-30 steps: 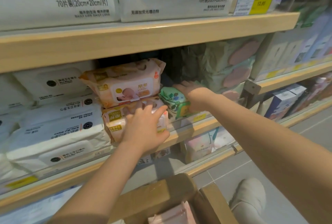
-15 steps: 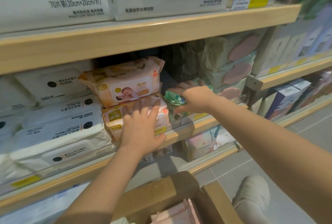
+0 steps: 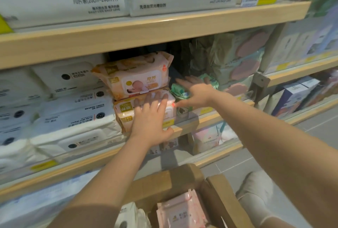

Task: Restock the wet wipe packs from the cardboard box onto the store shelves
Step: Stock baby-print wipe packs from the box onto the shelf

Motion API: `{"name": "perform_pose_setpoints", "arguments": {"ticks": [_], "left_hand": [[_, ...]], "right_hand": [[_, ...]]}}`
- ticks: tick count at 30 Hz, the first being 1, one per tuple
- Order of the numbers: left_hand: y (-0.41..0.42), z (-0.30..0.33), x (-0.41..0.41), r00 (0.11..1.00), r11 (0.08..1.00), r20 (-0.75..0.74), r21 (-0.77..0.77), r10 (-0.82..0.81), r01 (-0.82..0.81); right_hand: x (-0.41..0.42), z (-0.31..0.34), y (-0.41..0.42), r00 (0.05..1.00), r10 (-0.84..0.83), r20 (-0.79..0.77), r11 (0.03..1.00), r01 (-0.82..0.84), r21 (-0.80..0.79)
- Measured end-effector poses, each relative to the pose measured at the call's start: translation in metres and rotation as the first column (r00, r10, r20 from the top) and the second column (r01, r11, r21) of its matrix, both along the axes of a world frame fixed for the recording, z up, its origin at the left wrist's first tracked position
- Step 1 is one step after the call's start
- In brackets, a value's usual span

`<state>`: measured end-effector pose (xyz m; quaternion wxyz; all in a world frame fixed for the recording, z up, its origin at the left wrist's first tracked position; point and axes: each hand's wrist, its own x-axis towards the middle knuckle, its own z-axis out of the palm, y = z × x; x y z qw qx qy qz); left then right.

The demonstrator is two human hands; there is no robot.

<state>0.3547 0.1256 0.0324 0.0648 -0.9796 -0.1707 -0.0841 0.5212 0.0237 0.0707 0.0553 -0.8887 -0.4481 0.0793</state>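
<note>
Head view: left hand (image 3: 150,120) lies flat with straight fingers pressed on the front of the lower orange-and-white baby wipe pack (image 3: 126,112), which sits on the middle light wooden shelf (image 3: 204,120) beneath an identical upper orange pack (image 3: 133,74). Right hand (image 3: 196,93), fingers spread and extended, rests against the small green patterned wipe pack (image 3: 180,91) just beside the orange stack. Brown cardboard box (image 3: 175,180) stands below, holding a pink wipe pack (image 3: 180,213). White lidded packs (image 3: 73,118) fill the shelf's left side.
</note>
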Motion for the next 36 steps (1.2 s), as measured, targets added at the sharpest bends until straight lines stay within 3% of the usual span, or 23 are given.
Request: {"name": "perform_pose_setpoints", "arguments": {"ticks": [2,5,9,15,22,28,36], "left_hand": [[-0.005,-0.005,-0.021,0.995,0.997,0.089,-0.061,-0.034,0.039],[-0.024,-0.038,-0.080,0.970,0.974,0.238,-0.206,-0.041,0.092],[-0.044,-0.106,-0.168,0.990,0.950,0.137,-0.310,0.018,0.026],[-0.048,-0.158,-0.247,0.978,0.911,-0.118,-0.357,0.174,-0.206],[-0.064,-0.187,-0.300,0.978,0.890,-0.121,-0.407,0.171,-0.206],[-0.063,-0.202,-0.306,0.957,0.903,-0.231,-0.352,0.173,-0.248],[-0.063,-0.217,-0.300,0.960,0.906,-0.189,-0.332,0.207,-0.261]], "right_hand": [[-0.015,0.008,-0.014,1.000,-0.011,0.016,0.994,0.009,0.112],[-0.061,-0.012,-0.051,0.971,0.112,0.210,0.974,-0.149,0.168],[-0.127,-0.074,-0.103,0.934,0.210,0.289,0.937,-0.276,0.213],[-0.190,-0.166,-0.162,0.967,0.240,0.082,0.970,-0.243,0.025],[-0.244,-0.226,-0.180,0.941,0.249,-0.229,0.952,-0.281,-0.124],[-0.267,-0.264,-0.174,0.924,0.205,-0.322,0.921,-0.293,-0.255],[-0.271,-0.291,-0.166,0.953,0.218,-0.209,0.917,-0.273,-0.291]]}}
